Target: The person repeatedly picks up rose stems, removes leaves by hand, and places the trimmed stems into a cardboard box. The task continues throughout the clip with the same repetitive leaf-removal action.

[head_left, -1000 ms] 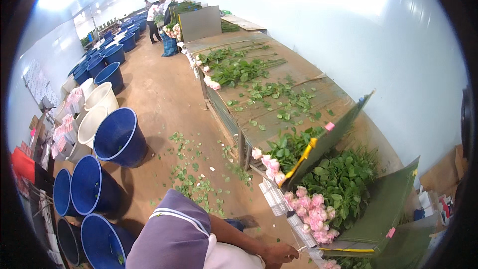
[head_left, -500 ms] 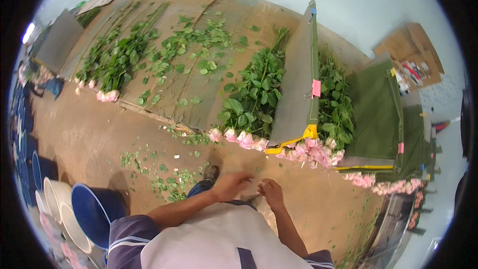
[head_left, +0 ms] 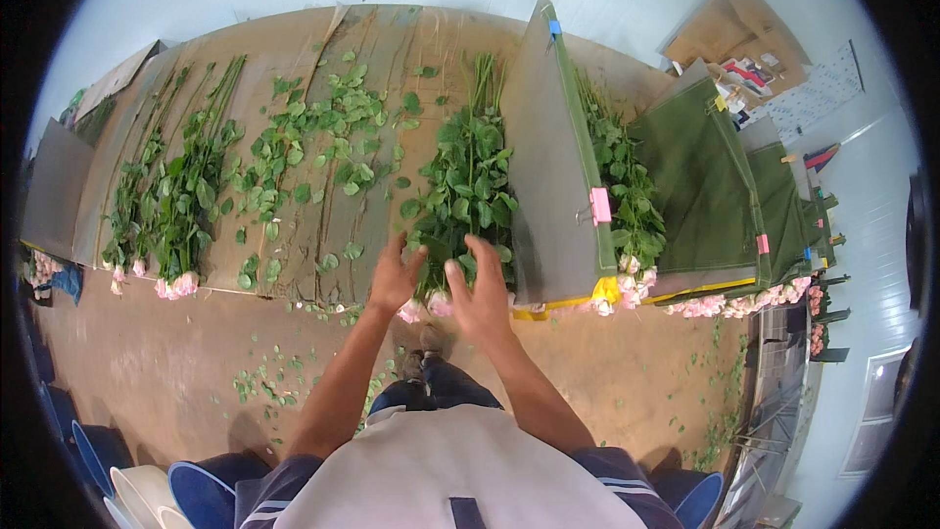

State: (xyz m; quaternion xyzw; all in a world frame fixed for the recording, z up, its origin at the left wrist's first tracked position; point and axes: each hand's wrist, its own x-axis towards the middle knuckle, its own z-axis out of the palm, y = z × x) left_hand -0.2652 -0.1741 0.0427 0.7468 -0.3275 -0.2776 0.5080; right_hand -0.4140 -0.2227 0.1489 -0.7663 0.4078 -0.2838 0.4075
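Observation:
A bunch of pink roses (head_left: 460, 186) lies on the wooden table, its leafy stems pointing away from me and its blooms at the near edge. Over the bloom end, my left hand (head_left: 395, 277) is at the bunch's left side with fingers spread. On the other side my right hand (head_left: 480, 284) reaches over the blooms, fingers apart. Neither hand grips anything that I can see; whether the fingertips touch the leaves I cannot tell. Some blooms are hidden behind the hands. A grey upright divider (head_left: 553, 176) with a green edge stands just right of the bunch.
More roses (head_left: 186, 196) lie at the table's left. Loose leaves (head_left: 343, 108) are strewn over the wooden table (head_left: 441, 29). Green dividers (head_left: 700, 176) with roses between them fill the right. A cardboard box (head_left: 734, 34) sits behind. Blue and white buckets (head_left: 201, 485) stand lower left; leaves litter the floor.
Both hands have moved forward from close to my body to the rose bunch, and their fingers have spread. My view has shifted, with the table now squarely in front.

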